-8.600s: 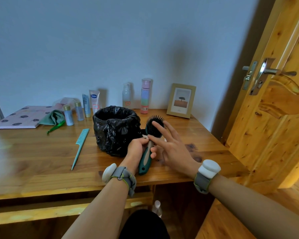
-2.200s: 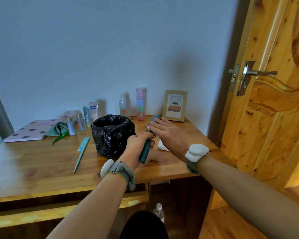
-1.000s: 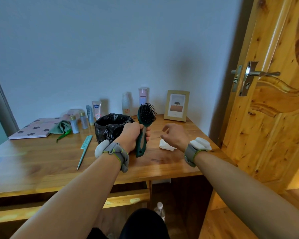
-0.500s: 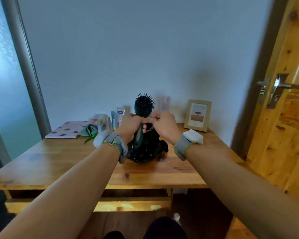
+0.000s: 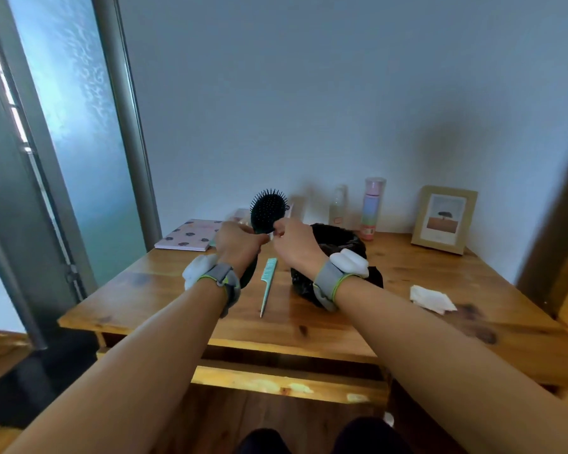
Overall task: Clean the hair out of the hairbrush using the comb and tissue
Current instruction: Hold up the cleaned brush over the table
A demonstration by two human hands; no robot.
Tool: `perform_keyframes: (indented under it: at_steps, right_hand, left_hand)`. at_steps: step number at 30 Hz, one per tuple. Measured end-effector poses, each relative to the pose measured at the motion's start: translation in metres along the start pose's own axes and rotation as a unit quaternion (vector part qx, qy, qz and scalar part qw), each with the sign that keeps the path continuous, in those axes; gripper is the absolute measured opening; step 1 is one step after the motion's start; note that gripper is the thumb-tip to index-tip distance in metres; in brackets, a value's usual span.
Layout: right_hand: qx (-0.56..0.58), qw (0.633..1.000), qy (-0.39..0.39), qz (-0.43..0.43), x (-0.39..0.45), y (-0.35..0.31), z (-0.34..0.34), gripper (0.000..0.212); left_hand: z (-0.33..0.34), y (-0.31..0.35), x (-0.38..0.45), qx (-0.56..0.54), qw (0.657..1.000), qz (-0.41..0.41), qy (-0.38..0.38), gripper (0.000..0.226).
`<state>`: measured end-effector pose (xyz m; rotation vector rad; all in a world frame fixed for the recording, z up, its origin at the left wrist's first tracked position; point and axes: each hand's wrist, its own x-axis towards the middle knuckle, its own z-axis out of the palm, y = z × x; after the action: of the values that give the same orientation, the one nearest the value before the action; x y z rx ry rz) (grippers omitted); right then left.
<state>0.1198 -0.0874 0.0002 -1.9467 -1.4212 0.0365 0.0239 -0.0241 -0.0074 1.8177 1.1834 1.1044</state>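
Observation:
My left hand (image 5: 238, 245) grips the dark green handle of the hairbrush (image 5: 267, 212) and holds it upright above the table, bristles toward me. My right hand (image 5: 294, 245) is at the base of the brush head with its fingertips pinched together there; whether they hold hair is too small to tell. The teal tail comb (image 5: 267, 284) lies flat on the table below and between my hands. A crumpled white tissue (image 5: 432, 299) lies on the table to the right, apart from both hands.
A bin lined with a black bag (image 5: 338, 244) stands behind my right wrist. Bottles (image 5: 373, 204), a picture frame (image 5: 443, 220) and a pink notebook (image 5: 191, 234) line the back of the wooden table (image 5: 164, 290). A glass door (image 5: 63, 126) is at the left.
The camera has swung left and back. My right hand came from the tissue side to the brush's neck. The brush stays upright in my left hand.

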Motion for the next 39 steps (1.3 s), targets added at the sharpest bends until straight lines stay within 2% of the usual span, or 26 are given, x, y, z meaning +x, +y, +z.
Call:
perform_keyframes:
  at_steps: [3, 5, 7, 9, 12, 15, 24, 30, 39]
  right_hand:
    - [0.004, 0.999, -0.043, 0.007, 0.002, 0.001, 0.016, 0.01]
    - [-0.002, 0.998, -0.067, 0.012, 0.002, 0.004, 0.025, 0.015]
    - [-0.016, 0.995, -0.094, 0.021, 0.0, 0.007, 0.033, 0.011]
    - [-0.029, 0.991, -0.122, 0.035, -0.003, 0.011, 0.042, 0.007]
    - [-0.045, 0.986, -0.155, 0.041, -0.008, 0.017, 0.055, 0.024]
    - [-0.076, 0.98, -0.176, 0.05, -0.011, 0.025, 0.066, 0.026]
    - [-0.131, 0.975, -0.171, 0.059, -0.009, 0.037, 0.079, 0.026]
    - [-0.14, 0.976, -0.165, 0.034, -0.01, 0.039, 0.088, 0.026]
    - [-0.099, 0.988, -0.111, 0.042, -0.007, 0.024, 0.06, 0.022]
  left_hand:
    - [-0.003, -0.016, -0.001, 0.056, 0.998, 0.019, 0.024, 0.038]
    - [-0.001, -0.026, 0.0, 0.082, 0.996, 0.025, 0.034, 0.033]
    - [0.002, -0.034, 0.0, 0.116, 0.993, 0.014, 0.032, 0.025]
    - [0.006, -0.043, 0.001, 0.14, 0.99, -0.008, 0.029, 0.027]
    - [0.013, -0.056, 0.004, 0.146, 0.989, -0.028, 0.021, 0.025]
    - [0.019, -0.066, 0.007, 0.157, 0.986, -0.052, 0.008, 0.024]
    - [0.031, -0.079, 0.015, 0.192, 0.978, -0.08, -0.012, 0.032]
    - [0.036, -0.081, 0.02, 0.207, 0.976, -0.072, -0.005, 0.03]
    - [0.029, -0.074, 0.021, 0.216, 0.975, -0.059, -0.014, 0.037]
